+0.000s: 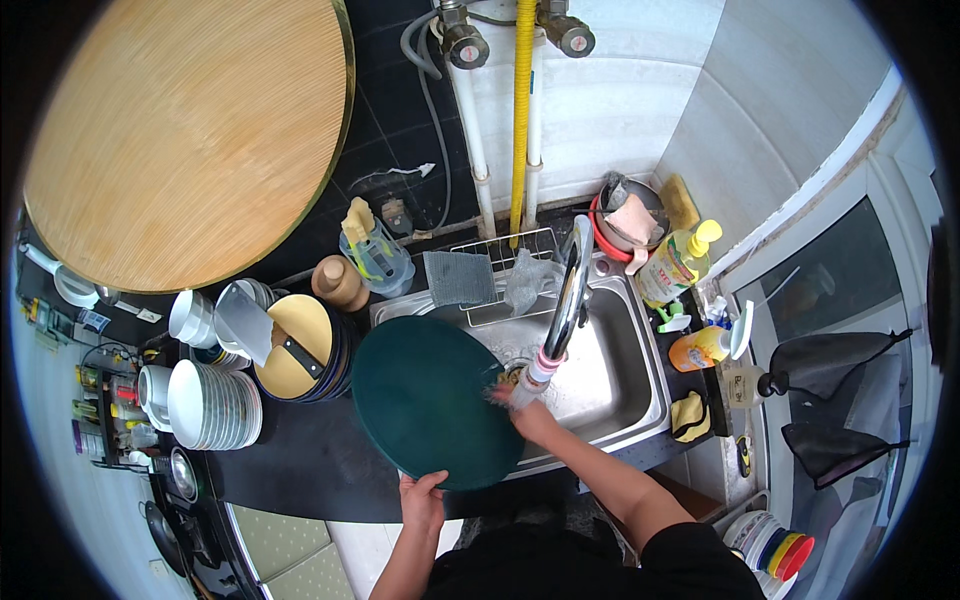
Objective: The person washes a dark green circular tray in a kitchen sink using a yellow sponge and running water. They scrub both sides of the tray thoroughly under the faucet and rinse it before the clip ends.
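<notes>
My left hand (424,499) grips the near rim of a large round dark green board or lid (435,405), its thumb on top. The green disc is tilted over the left part of a stainless steel sink (630,375). My right hand (521,409) is at the disc's right edge, just under the faucet's pink-and-clear spout end (541,371). Its fingers are blurred, and whether they hold anything cannot be made out. The curved chrome faucet (571,292) rises from the sink's back edge. Behind the disc, a wire rack (480,315) carries a grey mesh cloth (459,277) and a clear crumpled bag or film (531,283).
On the left counter stand stacked white bowls (214,405) and yellow plates (300,337) with a cleaver (259,330) on top. Soap bottles (675,262) and an orange spray bottle (697,349) line the sink's right side. A large round wooden board (187,142) leans at upper left.
</notes>
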Motion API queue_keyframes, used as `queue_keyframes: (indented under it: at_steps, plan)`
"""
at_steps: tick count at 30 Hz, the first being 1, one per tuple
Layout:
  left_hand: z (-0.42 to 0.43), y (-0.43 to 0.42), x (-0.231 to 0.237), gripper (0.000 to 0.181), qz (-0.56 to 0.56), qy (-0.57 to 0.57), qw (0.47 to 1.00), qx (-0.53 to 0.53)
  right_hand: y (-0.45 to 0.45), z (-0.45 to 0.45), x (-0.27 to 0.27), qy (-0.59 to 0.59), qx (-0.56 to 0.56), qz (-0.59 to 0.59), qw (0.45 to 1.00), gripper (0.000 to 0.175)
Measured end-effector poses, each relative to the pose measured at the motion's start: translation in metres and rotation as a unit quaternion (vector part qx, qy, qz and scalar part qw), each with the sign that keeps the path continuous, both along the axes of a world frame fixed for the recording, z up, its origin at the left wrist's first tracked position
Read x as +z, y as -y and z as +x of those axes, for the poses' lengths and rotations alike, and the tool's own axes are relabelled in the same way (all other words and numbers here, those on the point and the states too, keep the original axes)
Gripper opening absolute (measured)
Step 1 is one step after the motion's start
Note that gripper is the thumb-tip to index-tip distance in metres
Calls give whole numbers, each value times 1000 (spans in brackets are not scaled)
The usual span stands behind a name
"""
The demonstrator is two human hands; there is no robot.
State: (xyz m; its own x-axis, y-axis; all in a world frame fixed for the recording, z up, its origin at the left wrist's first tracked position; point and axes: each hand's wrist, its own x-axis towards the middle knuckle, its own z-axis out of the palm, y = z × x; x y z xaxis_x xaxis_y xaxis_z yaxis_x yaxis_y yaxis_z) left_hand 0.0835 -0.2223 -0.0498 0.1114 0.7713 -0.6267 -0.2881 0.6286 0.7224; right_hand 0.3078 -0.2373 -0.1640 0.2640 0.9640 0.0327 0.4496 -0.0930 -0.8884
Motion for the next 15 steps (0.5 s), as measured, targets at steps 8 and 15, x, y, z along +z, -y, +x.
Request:
queue_keyframes:
  at_steps: [8,15]
  plan:
    - [9,1,-3,44,-9,75,997,17,3,22,-36,0,-53,-13,998,28]
    - [17,-4,5,45,-50,117,992,23,6,14,-1,82,42,0,996,38]
